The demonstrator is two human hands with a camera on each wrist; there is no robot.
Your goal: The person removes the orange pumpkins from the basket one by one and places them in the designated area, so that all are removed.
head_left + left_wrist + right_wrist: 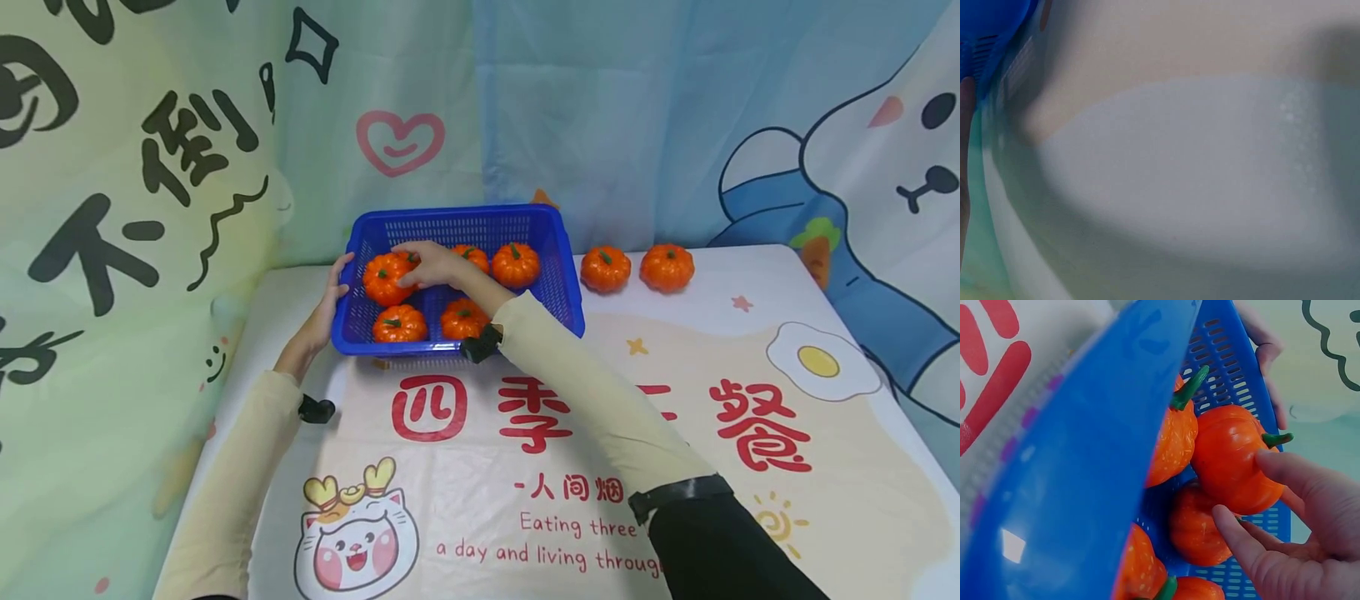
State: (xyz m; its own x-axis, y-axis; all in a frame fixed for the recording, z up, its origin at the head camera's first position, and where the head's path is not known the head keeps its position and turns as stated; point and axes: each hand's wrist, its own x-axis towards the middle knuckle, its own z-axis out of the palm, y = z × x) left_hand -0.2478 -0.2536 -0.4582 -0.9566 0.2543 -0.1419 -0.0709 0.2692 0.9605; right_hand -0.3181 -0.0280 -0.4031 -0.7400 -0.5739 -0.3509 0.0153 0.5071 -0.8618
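Note:
A blue plastic basket (pixel 459 348) stands at the back of the table with several small orange pumpkins in it. My right hand (pixel 431 265) reaches inside and grips a pumpkin (pixel 386 280) at the left end; the right wrist view has thumb and fingers about this pumpkin (pixel 1232 459), which leans against another pumpkin (pixel 1197 528) below. My left hand (pixel 324 310) rests on the outside of the basket's left end, its fingers extended along the rim. Just a finger (pixel 965 125) of it appears in the left wrist view, beside the basket (pixel 991 37).
Two more pumpkins, one (pixel 605 269) near the basket and one (pixel 667 267) further right, sit on the table. A printed cloth (pixel 480 517) covers the tabletop. Printed curtains (pixel 570 125) hang behind and at the left, close to the basket.

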